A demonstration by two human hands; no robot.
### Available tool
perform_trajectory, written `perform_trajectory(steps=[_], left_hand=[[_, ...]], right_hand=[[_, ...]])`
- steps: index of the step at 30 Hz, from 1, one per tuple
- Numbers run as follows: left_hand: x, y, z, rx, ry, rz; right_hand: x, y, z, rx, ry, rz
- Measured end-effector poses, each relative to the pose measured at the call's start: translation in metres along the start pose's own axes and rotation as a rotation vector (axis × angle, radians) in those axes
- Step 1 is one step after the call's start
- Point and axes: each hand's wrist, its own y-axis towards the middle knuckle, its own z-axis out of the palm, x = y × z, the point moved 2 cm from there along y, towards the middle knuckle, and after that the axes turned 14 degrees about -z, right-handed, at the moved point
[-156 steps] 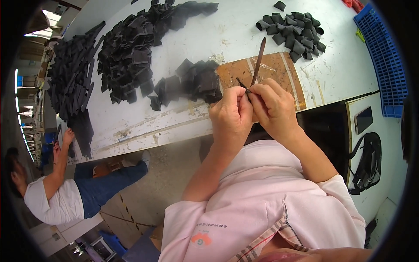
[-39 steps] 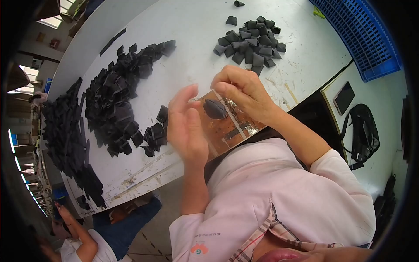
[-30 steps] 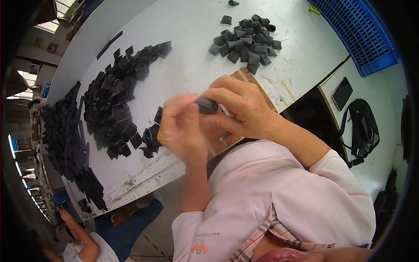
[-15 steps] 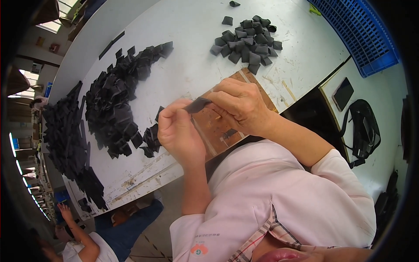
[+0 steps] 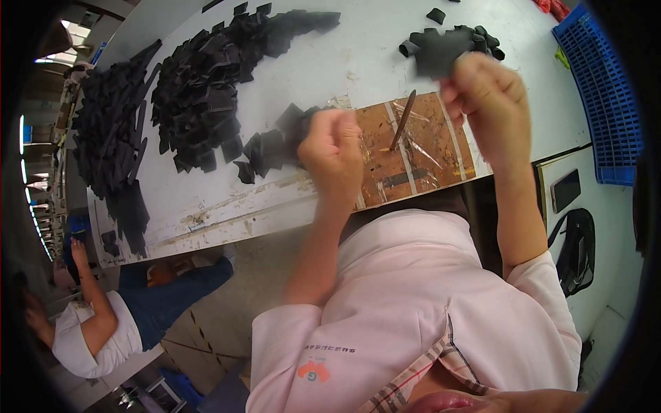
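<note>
One right hand [image 5: 494, 107] pinches one blurred black piece [image 5: 434, 56] beyond the single brown board [image 5: 375, 146], over one pile of folded black pieces [image 5: 483, 40] too bunched to count. One left hand [image 5: 334, 148] is curled at the board's left edge; whether it grips anything, I cannot tell. One brown stick [image 5: 405, 120] rests on the board. Left of the board sit three black heaps [image 5: 196, 96]; right of it, one blue crate [image 5: 600, 89] and one phone [image 5: 567, 191]

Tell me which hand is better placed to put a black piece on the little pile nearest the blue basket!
The right hand, I think: it seems to pinch a blurry black piece, and it is nearer the little pile. The left hand is farther off, beside flat black pieces.
</note>
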Motion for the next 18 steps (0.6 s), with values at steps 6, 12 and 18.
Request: perform_trajectory(steps=[6, 12, 18], left_hand=[[0.089, 0.058, -0.068, -0.373, 0.691, -0.005], [0.114, 0.092, -0.058, -0.005, 0.918, -0.178], [0.083, 0.081, -0.049, -0.158, 0.522, -0.01]], right_hand=[[-0.036, -0.02, -0.016, -0.19, -0.057, 0.132], [-0.053, -0.066, 0.005, -0.053, -0.018, 0.416], [-0.054, -0.083, 0.02, 0.132, -0.061, 0.497]])
